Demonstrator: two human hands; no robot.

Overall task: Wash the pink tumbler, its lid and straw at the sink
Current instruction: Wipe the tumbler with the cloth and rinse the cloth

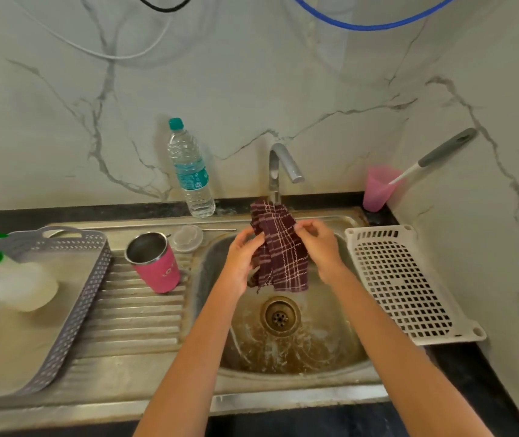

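The pink tumbler (157,263) stands upright and open on the ribbed draining board, left of the sink basin (330,342). Its clear lid (188,238) lies just behind it, and a thin metal straw (220,230) lies on the sink's back ledge. Over the basin, my left hand (241,263) and my right hand (318,247) both grip a dark maroon checked cloth (280,250), which hangs under the tap (278,171). Water splashes around the drain (280,316).
A plastic water bottle (190,171) stands behind the draining board. A grey perforated tray (72,294) with a white bowl (25,287) sits at left. A white slotted rack (409,285) lies right of the basin. A pink cup (378,190) holding a brush stands in the back right corner.
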